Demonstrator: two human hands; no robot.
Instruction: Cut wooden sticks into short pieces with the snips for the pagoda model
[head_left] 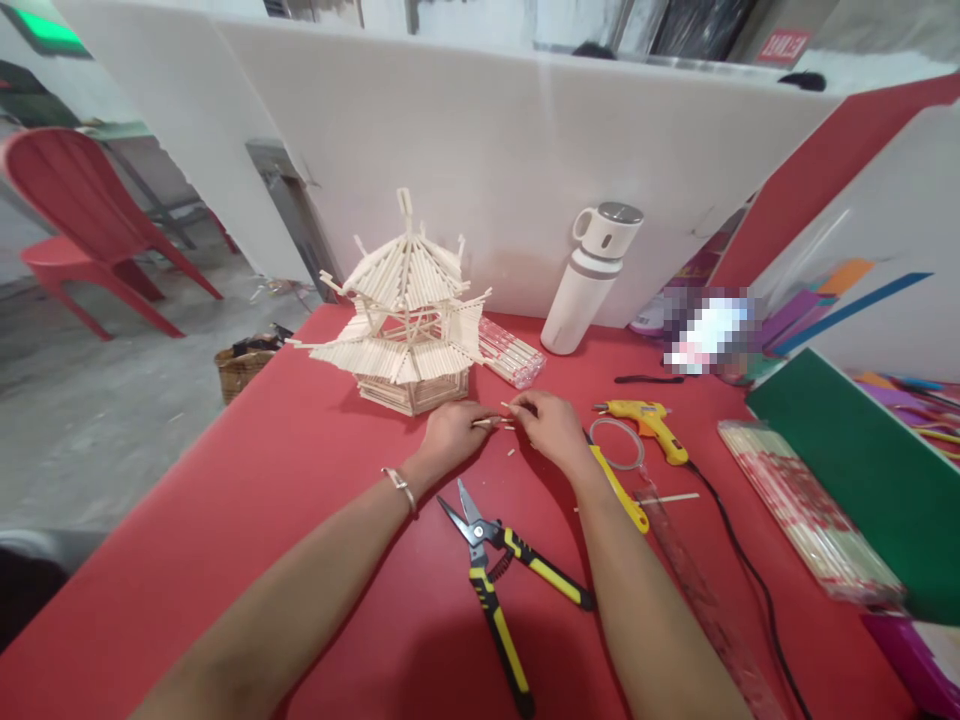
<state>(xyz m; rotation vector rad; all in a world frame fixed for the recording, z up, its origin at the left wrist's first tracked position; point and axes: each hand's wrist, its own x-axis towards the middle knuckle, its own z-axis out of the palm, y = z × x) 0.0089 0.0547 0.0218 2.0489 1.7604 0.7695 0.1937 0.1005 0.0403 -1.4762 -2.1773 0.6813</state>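
Observation:
In front of a pagoda model [409, 350] built from thin wooden sticks, both my hands are low over the red table. My left hand [452, 435] is closed, with short cut stick pieces [484, 423] poking out between thumb and fingers. Close by on the right, my right hand [551, 428] pinches another short stick piece [507, 405]. A few tiny stick bits [511, 453] lie just below the fingertips. Spread-handled shears [480, 532] with black and yellow grips rest between my forearms. Beside my right wrist is a yellow utility knife [622, 492], partly hidden by the arm.
A white flask [581, 295] stands by the white partition [487, 150]. To the right lie a yellow glue gun [645, 418] with a black cord, a clear ring [616, 445] and a pack of sticks [810, 510] against a green board [862, 480]. Another stick pack [514, 352] sits behind the model.

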